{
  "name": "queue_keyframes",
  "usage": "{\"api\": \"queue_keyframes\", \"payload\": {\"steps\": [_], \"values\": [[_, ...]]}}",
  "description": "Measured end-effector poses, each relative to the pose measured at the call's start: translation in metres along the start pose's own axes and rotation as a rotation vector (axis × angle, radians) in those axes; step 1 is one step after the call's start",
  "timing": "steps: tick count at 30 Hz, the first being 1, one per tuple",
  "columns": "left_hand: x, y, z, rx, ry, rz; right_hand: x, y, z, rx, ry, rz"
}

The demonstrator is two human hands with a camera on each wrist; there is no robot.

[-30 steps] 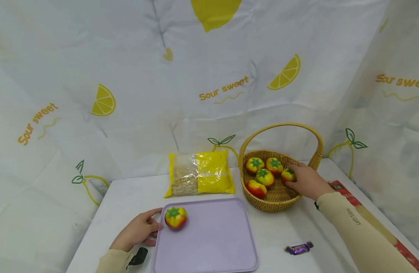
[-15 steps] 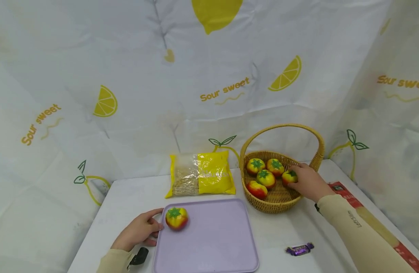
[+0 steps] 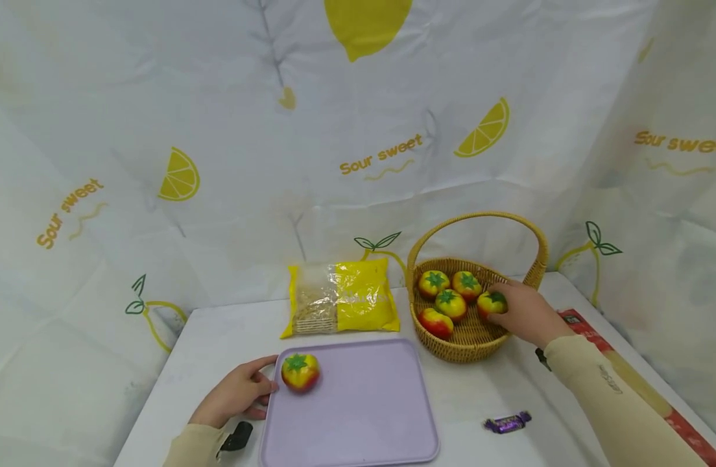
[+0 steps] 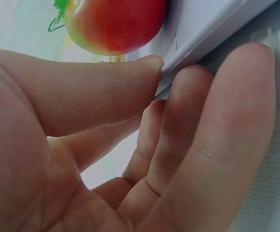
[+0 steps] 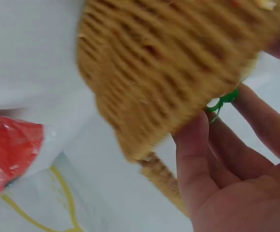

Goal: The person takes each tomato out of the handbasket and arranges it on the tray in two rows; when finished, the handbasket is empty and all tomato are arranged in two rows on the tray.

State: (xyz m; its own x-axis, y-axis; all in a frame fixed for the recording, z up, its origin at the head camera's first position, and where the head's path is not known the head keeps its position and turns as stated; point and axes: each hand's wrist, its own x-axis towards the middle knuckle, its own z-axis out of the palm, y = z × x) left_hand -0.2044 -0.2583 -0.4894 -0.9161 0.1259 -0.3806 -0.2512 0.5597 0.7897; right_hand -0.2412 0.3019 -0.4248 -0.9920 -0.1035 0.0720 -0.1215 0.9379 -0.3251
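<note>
A lilac tray (image 3: 364, 415) lies on the white table with one red-yellow toy tomato (image 3: 300, 372) at its left end. My left hand (image 3: 241, 392) holds the tray's left edge, thumb (image 4: 106, 96) on the rim (image 4: 212, 29), just beside that tomato (image 4: 113, 24). A wicker basket (image 3: 451, 353) with a tall handle stands at the right and holds several more tomatoes. My right hand (image 3: 524, 311) reaches into it, and its fingers curl round the rightmost tomato (image 3: 491, 303). In the right wrist view the basket weave (image 5: 178, 58) hides most of that tomato; only its green stem (image 5: 222, 101) shows.
A yellow and clear food bag (image 3: 343, 296) lies behind the tray. A purple candy (image 3: 508, 423) sits on the table right of the tray. A red package (image 3: 626, 370) lies along the right table edge. Lemon-print cloth walls close the back and sides.
The right hand stays on the rightmost tomato in the basket, with little shift. The left hand and the tray have not moved.
</note>
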Motion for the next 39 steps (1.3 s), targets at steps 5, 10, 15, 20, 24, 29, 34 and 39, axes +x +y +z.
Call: {"api": "queue_keyframes", "payload": {"steps": [5,10,15,20,24,29,34,39], "values": [[-0.001,0.001,0.000,-0.004,0.000,-0.001,-0.008,-0.019,-0.011,0.021,0.020,-0.019],[-0.002,0.001,0.000,-0.005,-0.003,0.008,-0.020,-0.046,-0.021,0.066,0.060,-0.072],[-0.003,0.003,0.000,-0.001,0.003,0.012,-0.025,-0.077,-0.021,0.078,0.097,-0.152],[-0.001,0.002,0.000,0.006,0.006,0.017,-0.026,-0.105,-0.012,0.102,0.121,-0.213],[0.000,0.001,0.001,-0.002,0.002,0.032,-0.025,-0.128,0.001,0.143,0.127,-0.251],[-0.001,0.000,0.001,-0.015,0.004,0.037,-0.020,-0.155,0.026,0.185,0.095,-0.286],[-0.001,0.000,0.001,-0.012,0.008,0.031,-0.018,-0.178,0.051,0.217,0.044,-0.286],[0.001,-0.001,0.000,-0.019,0.004,0.046,-0.018,-0.198,0.070,0.254,0.011,-0.283]]}}
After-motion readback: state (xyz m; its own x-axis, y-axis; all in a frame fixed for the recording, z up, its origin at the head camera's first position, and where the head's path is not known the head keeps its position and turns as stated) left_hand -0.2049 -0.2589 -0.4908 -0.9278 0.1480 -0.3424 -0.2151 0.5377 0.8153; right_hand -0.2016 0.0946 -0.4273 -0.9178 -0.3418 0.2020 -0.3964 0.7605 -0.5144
